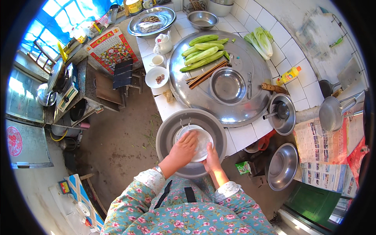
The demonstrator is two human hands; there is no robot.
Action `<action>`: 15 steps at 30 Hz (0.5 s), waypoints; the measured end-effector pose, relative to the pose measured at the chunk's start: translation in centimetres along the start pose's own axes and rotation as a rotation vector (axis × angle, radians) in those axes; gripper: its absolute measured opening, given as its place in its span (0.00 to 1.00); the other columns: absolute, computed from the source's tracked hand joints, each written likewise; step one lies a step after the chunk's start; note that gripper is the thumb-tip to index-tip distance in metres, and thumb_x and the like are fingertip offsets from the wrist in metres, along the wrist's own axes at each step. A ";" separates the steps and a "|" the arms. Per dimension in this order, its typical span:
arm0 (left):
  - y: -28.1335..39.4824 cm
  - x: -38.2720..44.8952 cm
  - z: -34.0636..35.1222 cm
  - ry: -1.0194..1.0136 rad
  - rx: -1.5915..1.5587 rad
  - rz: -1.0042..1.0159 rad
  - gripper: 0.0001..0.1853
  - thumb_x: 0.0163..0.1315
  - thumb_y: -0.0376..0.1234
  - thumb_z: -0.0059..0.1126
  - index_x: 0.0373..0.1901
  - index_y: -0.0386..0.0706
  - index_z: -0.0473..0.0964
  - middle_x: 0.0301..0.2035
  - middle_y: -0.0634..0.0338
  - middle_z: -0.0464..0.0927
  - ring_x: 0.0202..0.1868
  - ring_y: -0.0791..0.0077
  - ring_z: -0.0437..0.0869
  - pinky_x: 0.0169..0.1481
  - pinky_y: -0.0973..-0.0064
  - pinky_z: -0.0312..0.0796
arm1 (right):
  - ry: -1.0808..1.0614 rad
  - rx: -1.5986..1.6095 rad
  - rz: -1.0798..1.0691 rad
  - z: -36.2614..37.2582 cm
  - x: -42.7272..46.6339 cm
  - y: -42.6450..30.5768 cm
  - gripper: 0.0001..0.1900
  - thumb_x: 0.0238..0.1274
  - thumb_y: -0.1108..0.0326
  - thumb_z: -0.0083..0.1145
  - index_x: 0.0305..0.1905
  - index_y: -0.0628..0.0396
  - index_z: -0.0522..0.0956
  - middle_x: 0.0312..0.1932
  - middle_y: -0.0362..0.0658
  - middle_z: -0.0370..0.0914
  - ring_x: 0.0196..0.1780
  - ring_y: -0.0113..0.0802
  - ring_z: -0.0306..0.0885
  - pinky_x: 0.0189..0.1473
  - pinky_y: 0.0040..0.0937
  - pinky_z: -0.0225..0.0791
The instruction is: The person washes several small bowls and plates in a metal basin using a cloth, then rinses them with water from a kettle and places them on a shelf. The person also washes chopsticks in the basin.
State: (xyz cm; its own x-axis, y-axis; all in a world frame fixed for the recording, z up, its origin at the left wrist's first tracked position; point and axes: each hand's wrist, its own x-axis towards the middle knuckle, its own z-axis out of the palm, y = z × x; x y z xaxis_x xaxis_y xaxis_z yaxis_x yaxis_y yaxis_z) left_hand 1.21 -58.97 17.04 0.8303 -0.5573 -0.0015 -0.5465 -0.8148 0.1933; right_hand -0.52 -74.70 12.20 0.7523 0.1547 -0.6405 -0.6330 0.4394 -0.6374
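Observation:
Over a wide grey basin (166,129) at the near edge of the tiled counter, my right hand (211,158) grips the right rim of a white bowl (204,147), thumb on the edge. My left hand (185,149) lies flat, fingers together, against the inside of the bowl. Splashes of water show at the bowl's far side. Part of the bowl is hidden by my left hand. Beyond the basin, a large round metal tray (188,91) carries a steel bowl (228,85), wooden chopsticks (205,75) and several peeled green gourds (202,55).
A white bowl with small reddish pieces (157,77), a cup (157,60) and a teapot (163,44) stand left of the tray. Right of it are a steel basin holding a ladle (282,110), a yellow bottle (288,75) and leafy cabbage (260,42). Another basin (282,166) is lower right.

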 end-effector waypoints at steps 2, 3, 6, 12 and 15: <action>-0.7 -0.9 0.3 0.072 0.113 0.027 0.23 0.57 0.40 0.49 0.49 0.33 0.72 0.53 0.47 0.71 0.63 0.58 0.64 0.70 0.64 0.48 | -0.001 -0.020 -0.005 -0.1 0.2 -0.6 0.25 0.69 0.46 0.38 0.64 0.47 0.58 0.56 0.43 0.68 0.52 0.36 0.74 0.38 0.40 0.78; -0.3 -1.1 0.0 0.017 0.109 0.026 0.21 0.58 0.40 0.49 0.47 0.34 0.72 0.50 0.47 0.73 0.60 0.59 0.67 0.68 0.64 0.52 | 0.004 -0.027 -0.008 -0.2 0.3 -0.8 0.25 0.69 0.46 0.38 0.64 0.48 0.58 0.56 0.43 0.68 0.52 0.36 0.75 0.38 0.40 0.78; 1.4 -1.8 -1.4 -0.179 -0.028 -0.011 0.18 0.59 0.38 0.47 0.45 0.34 0.72 0.42 0.47 0.77 0.50 0.59 0.76 0.60 0.64 0.62 | 0.018 0.026 -0.034 0.0 0.5 -0.9 0.24 0.69 0.47 0.38 0.61 0.51 0.60 0.51 0.43 0.71 0.46 0.33 0.76 0.32 0.32 0.76; 3.8 0.4 -1.4 -0.314 -0.726 -0.281 0.22 0.60 0.38 0.47 0.57 0.45 0.65 0.51 0.52 0.74 0.51 0.56 0.76 0.55 0.62 0.67 | 0.044 0.063 0.033 -1.1 1.4 1.4 0.27 0.70 0.45 0.36 0.62 0.54 0.60 0.54 0.43 0.69 0.53 0.33 0.73 0.44 0.28 0.71; 2.4 0.5 0.7 0.042 -0.164 -0.071 0.25 0.59 0.39 0.48 0.60 0.46 0.63 0.60 0.54 0.66 0.62 0.56 0.66 0.64 0.59 0.60 | -0.015 0.072 0.051 0.6 -0.1 0.1 0.27 0.70 0.45 0.35 0.63 0.52 0.59 0.56 0.44 0.69 0.54 0.35 0.73 0.46 0.34 0.74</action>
State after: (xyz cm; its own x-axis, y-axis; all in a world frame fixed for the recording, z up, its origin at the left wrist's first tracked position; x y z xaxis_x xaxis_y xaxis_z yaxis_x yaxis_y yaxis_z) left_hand 0.21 -61.35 16.80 0.8719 -0.4892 0.0199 -0.4642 -0.8130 0.3514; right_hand -0.57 -74.15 12.44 0.7224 0.1912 -0.6645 -0.6560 0.4931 -0.5713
